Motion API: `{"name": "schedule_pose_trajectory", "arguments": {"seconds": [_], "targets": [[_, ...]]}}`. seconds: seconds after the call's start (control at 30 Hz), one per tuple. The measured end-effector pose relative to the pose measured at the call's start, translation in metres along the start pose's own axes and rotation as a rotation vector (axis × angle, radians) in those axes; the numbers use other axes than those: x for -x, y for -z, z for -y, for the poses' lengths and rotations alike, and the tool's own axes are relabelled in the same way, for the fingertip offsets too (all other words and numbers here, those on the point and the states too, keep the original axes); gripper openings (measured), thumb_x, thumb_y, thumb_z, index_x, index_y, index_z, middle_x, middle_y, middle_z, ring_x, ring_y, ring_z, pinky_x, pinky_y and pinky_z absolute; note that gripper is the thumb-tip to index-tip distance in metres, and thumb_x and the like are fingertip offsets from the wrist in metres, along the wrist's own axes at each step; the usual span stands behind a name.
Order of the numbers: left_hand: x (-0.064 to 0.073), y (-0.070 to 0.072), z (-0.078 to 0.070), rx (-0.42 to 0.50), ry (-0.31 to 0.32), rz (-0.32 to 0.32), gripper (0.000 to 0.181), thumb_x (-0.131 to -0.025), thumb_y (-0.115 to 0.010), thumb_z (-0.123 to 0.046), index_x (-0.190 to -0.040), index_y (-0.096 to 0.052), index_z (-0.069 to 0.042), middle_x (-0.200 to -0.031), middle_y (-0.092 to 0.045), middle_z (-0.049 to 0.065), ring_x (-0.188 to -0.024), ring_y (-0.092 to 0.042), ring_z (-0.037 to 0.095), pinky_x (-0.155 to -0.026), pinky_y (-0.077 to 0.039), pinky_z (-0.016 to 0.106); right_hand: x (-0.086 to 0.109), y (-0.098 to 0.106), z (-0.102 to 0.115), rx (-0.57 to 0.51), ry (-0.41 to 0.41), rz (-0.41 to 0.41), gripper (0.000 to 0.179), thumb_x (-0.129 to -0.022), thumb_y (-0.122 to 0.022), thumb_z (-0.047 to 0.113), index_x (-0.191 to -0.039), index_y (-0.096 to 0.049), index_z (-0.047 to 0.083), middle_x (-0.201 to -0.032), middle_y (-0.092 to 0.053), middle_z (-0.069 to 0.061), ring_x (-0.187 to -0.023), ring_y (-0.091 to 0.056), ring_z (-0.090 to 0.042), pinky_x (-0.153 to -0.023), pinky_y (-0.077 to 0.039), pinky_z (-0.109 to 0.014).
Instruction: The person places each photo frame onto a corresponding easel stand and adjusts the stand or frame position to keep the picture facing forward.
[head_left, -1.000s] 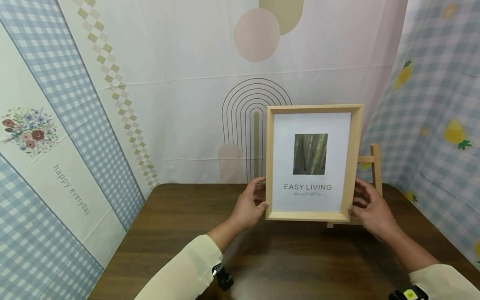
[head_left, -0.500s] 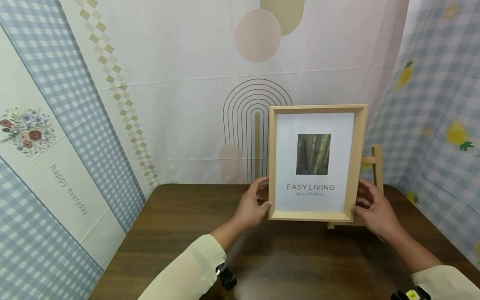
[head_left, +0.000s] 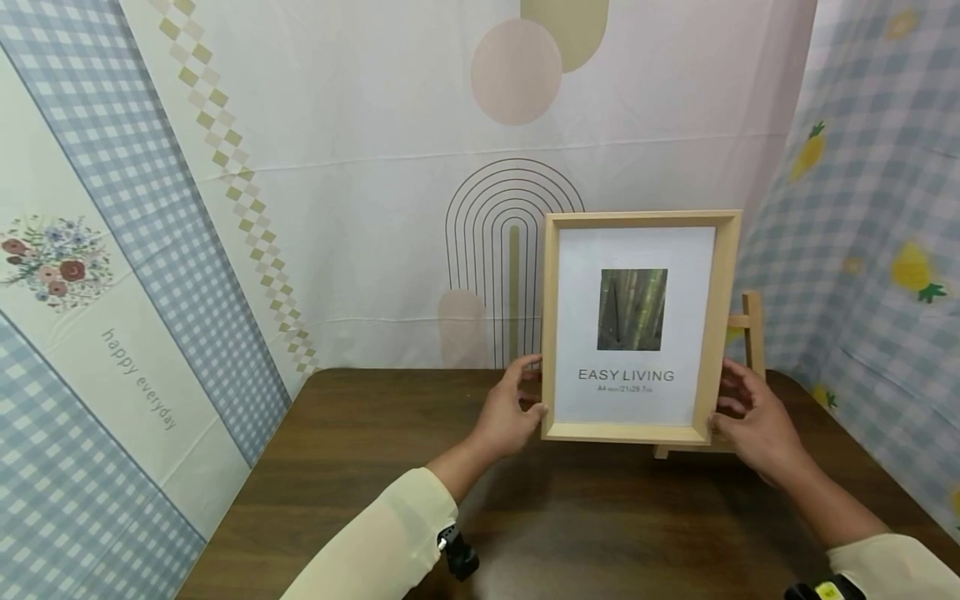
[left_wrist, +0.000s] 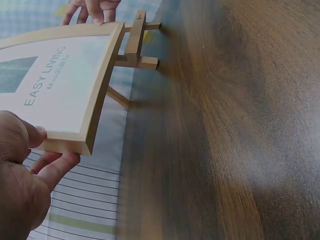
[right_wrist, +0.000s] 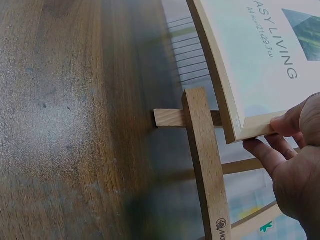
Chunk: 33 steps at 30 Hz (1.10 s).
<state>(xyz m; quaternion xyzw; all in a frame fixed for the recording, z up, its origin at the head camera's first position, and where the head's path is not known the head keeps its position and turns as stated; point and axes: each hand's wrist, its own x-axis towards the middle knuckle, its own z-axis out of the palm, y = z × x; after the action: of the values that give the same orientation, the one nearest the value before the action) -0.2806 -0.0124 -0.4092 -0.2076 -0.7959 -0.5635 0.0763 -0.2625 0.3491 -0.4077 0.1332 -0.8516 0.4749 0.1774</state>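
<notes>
Overall, above the worktop, the light-wood picture frame is held, long axis roughly upright, partly in front of the wooden easel; contact unclear. Left hand and right hand, equally near, pinch opposite lower sides between fingers.

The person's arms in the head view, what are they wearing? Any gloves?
No gloves: the left hand and right hand are bare. Both arms have plain, pale cream sleeves. A black gadget sits by the left cuff; another black one, with a yellow patch, is partly cut off by the right.
</notes>
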Motion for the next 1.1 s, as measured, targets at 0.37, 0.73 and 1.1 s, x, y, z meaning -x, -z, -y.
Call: {"name": "schedule_pose_trajectory", "arguments": {"seconds": [0.37, 0.73, 1.1], "targets": [[0.012, 0.001, -0.006, -0.010, -0.012, 0.035, 0.075, -0.092, -0.069, 0.010, -0.154, -0.039, -0.020, -0.136, -0.056, 0.013, -0.103, -0.067, 0.025, -0.070, -0.059, 0.026, 0.024, 0.001, 0.010, 0.028, -0.013, -0.044, 0.087, -0.085, -0.064, -0.021, -0.160, -0.023, -0.001, -0.138, -0.044, -0.030, -0.098, -0.052, 0.011, -0.068, -0.056, -0.018], [0.016, -0.001, -0.006, -0.003, -0.010, 0.043, 0.075, -0.091, -0.069, 0.011, -0.153, -0.039, -0.019, -0.135, -0.056, 0.013, -0.102, -0.067, 0.025, -0.071, -0.059, 0.026, 0.033, 0.001, 0.012, 0.020, -0.026, -0.051, 0.089, -0.085, -0.063, -0.021, -0.161, -0.022, 0.002, -0.139, -0.043, -0.028, -0.099, -0.052, 0.011, -0.068, -0.057, -0.020], [0.004, -0.009, -0.003, -0.003, -0.010, 0.017, 0.076, -0.090, -0.069, 0.012, -0.152, -0.040, -0.021, -0.133, -0.058, 0.013, -0.101, -0.068, 0.023, -0.070, -0.059, 0.024, 0.019, 0.007, 0.003, -0.005, -0.001, -0.041, 0.087, -0.086, -0.062, -0.021, -0.160, -0.022, 0.000, -0.134, -0.043, -0.024, -0.098, -0.054, 0.010, -0.069, -0.056, -0.018]]}}
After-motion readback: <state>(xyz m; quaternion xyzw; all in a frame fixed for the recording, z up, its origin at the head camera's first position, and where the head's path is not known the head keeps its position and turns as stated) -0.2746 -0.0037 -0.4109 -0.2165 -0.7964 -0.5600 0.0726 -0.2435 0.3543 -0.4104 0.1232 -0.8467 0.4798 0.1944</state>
